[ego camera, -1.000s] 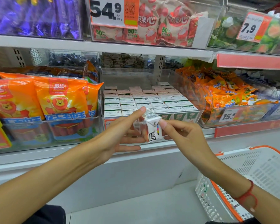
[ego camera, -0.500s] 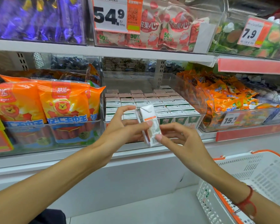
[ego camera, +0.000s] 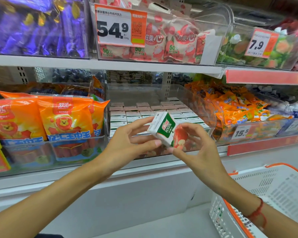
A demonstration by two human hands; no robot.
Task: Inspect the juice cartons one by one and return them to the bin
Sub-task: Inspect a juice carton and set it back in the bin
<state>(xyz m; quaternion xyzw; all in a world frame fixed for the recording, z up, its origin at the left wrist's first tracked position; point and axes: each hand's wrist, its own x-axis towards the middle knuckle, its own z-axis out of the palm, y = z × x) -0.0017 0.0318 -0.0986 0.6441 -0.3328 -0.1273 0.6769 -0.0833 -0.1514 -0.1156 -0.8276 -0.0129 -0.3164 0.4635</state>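
1 juice carton (ego camera: pixel 167 130) is held tilted in front of the clear bin (ego camera: pixel 199 107), pinched between the left hand (ego camera: pixel 127 143) and right hand (ego camera: pixel 199 145). Fingertip grip should be kept light; each face is best turned slowly toward the camera before reslotting in the rows.

Juice carton (ego camera: pixel 169 130) held tilted between left hand (ego camera: pixel 127 145) and right hand (ego camera: pixel 194 148), before clear bin (ego camera: pixel 208 107) of cartons on middle shelf. Sausage packs (ego camera: pixel 64 117) left of bin, snack packets (ego camera: pixel 234 107) right. Shopping basket (ego camera: pixel 273 194) lower right.
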